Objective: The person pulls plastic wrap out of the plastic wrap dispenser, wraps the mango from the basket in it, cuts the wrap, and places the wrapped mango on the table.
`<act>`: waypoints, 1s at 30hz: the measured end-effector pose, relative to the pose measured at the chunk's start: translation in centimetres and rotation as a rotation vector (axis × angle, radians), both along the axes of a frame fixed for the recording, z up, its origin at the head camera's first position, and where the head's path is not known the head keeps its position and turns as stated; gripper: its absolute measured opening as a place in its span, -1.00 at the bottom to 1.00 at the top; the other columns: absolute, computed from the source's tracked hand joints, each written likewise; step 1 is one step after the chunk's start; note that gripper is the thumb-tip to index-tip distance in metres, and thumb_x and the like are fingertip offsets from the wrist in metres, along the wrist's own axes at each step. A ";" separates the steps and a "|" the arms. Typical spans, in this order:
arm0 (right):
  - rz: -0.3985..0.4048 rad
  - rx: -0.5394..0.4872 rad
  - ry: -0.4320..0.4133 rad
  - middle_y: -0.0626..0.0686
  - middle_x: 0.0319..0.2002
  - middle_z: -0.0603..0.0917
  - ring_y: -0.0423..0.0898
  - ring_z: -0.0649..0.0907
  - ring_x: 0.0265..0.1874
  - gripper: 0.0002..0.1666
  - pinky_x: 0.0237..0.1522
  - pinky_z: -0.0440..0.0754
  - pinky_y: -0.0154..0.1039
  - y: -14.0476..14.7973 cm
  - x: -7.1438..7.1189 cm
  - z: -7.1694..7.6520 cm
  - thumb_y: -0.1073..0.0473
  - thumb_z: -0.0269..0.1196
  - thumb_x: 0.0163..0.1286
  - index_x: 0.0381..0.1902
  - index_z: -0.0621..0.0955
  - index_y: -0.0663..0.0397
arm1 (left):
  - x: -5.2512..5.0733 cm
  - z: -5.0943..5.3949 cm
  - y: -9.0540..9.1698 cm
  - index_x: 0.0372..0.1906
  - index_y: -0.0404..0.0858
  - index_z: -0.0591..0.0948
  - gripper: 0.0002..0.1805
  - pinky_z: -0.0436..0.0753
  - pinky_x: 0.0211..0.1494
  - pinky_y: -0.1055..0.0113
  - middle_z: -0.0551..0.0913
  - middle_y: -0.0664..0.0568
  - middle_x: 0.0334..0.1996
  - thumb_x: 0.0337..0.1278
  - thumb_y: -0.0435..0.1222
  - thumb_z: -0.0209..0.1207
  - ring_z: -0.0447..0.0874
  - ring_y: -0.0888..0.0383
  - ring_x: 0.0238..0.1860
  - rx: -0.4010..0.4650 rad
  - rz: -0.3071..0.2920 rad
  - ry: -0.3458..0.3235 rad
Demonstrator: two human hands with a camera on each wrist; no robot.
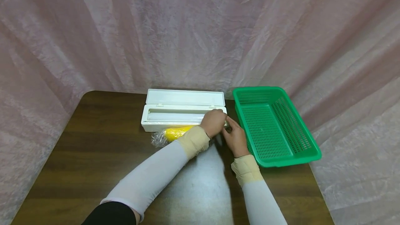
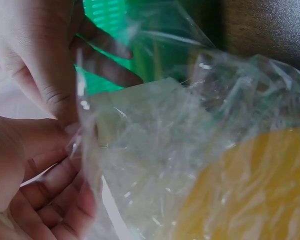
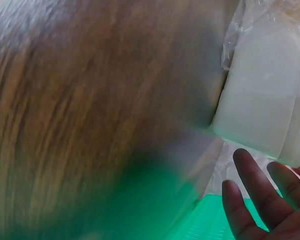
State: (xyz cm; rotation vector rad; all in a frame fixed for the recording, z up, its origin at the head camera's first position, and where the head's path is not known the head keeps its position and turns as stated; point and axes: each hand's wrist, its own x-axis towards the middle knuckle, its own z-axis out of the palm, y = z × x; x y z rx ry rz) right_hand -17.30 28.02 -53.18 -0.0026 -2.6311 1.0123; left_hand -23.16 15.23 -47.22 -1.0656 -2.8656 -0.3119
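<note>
A long white cling film box [image 1: 153,127] stands on the table with its lid [image 1: 184,97] raised and a white roll [image 1: 175,116] inside. In front of it lies a yellow elongated thing [image 1: 176,133] under crinkled clear plastic film [image 1: 159,139]; its kind is unclear. My left hand [image 1: 214,122] reaches across to the box's right end, fingers curled, and pinches the edge of the film in the left wrist view. Close against it, my right hand [image 1: 235,139] pinches the same edge between thumb and forefinger. Its other fingers [image 3: 260,192] spread loosely beside the box's end.
A green plastic basket [image 1: 254,160] stands just right of the right hand. The brown wooden table [image 1: 103,141] extends to the left and front. A pinkish curtain [image 1: 187,34] hangs behind the table's back edge.
</note>
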 end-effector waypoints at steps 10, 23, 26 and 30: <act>-0.054 -0.036 0.008 0.13 0.27 0.64 0.12 0.63 0.25 -0.44 0.27 0.56 0.07 -0.2 -0.2 -0.1 0.10 0.38 0.35 0.28 0.61 0.06 | -0.5 0.6 -0.1 -0.29 -0.19 0.77 -0.87 0.73 -0.13 0.17 0.77 -0.02 -0.33 0.31 -0.34 0.22 0.76 0.03 -0.25 0.014 -0.010 -0.036; -0.048 -0.068 -0.035 0.07 0.25 0.66 0.07 0.76 -0.10 -0.44 0.01 0.65 0.04 0.0 -0.1 -0.1 0.10 0.37 0.37 0.32 0.59 -0.04 | -1.0 0.5 -0.5 -0.34 -0.18 0.76 -0.90 0.71 -0.05 0.15 0.79 0.00 -0.32 0.24 -0.27 0.30 0.77 0.03 -0.20 0.038 -0.039 -0.080; -0.049 -0.090 -0.045 0.08 0.23 0.68 0.06 0.78 -0.13 -0.43 -0.09 0.69 0.04 0.0 -0.1 0.0 0.12 0.37 0.37 0.33 0.58 -0.05 | -1.1 0.5 -0.7 -0.37 -0.18 0.76 -0.88 0.71 -0.08 0.14 0.78 -0.01 -0.35 0.27 -0.28 0.27 0.76 0.03 -0.23 0.050 -0.056 -0.084; -0.047 -0.105 -0.065 0.09 0.22 0.68 0.06 0.80 -0.14 -0.42 -0.14 0.71 0.03 -0.1 0.0 0.1 0.11 0.36 0.38 0.34 0.56 -0.07 | -1.2 0.6 -1.0 -0.42 -0.18 0.74 -0.85 0.70 -0.15 0.13 0.76 -0.01 -0.40 0.27 -0.30 0.25 0.74 0.03 -0.29 0.077 -0.056 -0.103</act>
